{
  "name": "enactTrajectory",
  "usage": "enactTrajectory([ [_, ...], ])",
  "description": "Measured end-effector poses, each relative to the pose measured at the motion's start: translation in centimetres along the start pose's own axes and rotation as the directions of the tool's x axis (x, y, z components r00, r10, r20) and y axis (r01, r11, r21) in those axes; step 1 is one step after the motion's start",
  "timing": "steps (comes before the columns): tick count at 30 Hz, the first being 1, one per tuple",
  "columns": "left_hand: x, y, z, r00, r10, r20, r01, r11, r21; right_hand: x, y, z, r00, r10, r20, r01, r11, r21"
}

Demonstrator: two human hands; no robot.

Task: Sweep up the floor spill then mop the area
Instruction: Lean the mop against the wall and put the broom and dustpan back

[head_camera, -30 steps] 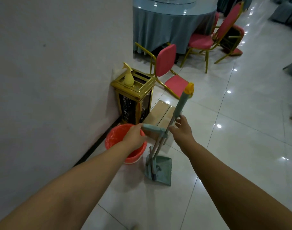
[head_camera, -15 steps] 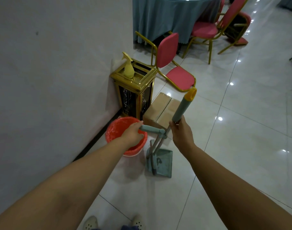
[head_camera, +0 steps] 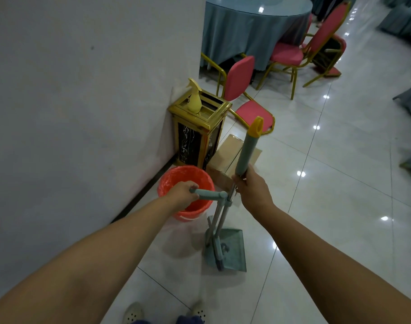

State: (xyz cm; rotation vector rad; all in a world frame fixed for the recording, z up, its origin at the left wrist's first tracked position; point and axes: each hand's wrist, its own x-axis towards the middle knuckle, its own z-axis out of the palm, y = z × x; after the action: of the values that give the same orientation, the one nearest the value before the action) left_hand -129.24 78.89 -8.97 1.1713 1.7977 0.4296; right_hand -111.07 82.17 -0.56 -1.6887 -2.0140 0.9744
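Right grip: closed round the broom shaft, just below its teal sleeve. The yellow cap points up and away from the person.

Left grip: closed round the side handle of the dustpan. That handle juts leftward from the top of the pan's upright stem. The two grips sit about level and near each other, one on either side of the stems.

Long axes: broom shaft and pan stem run steeply and nearly parallel, from the grips down toward the person. The broom head stands in the pan, which sits at floor level, below and between the grips. Whether the pan touches the tiles, or is clipped to the broom, cannot be told.

Surroundings: an orange bucket sits under the left grip, beside the wall. A gold bin stands behind it with a spray bottle on top. A box lies beyond the right grip.

Findings: no spill and no mop are in view. Judged stage: tools in hand, sweeping not begun. The next move likely calls for parting the pair, with the right grip drawing the broom up along its axis and the left steadying the pan.
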Motion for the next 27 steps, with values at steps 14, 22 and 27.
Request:
enactTrajectory([
  [14, -8.3, -15.0, -11.6, 0.982, -0.191, 0.002, 0.186, 0.95, -0.251, -3.8, -12.5, 12.4, 0.97, -0.068, 0.231, 0.104, 0.984, -0.146],
  [22, -12.6, -22.6, -16.9, 0.955, -0.292, -0.05, 0.265, 0.916, -0.3, -4.6, -18.8, 19.4, 0.908, -0.151, 0.39, 0.224, 0.964, -0.147],
  [27, -14.4, -26.5, -18.5, 0.927, -0.362, -0.099, 0.307, 0.883, -0.356, -5.1, -21.9, 23.3, 0.867, -0.182, 0.464, 0.255, 0.962, -0.099],
])
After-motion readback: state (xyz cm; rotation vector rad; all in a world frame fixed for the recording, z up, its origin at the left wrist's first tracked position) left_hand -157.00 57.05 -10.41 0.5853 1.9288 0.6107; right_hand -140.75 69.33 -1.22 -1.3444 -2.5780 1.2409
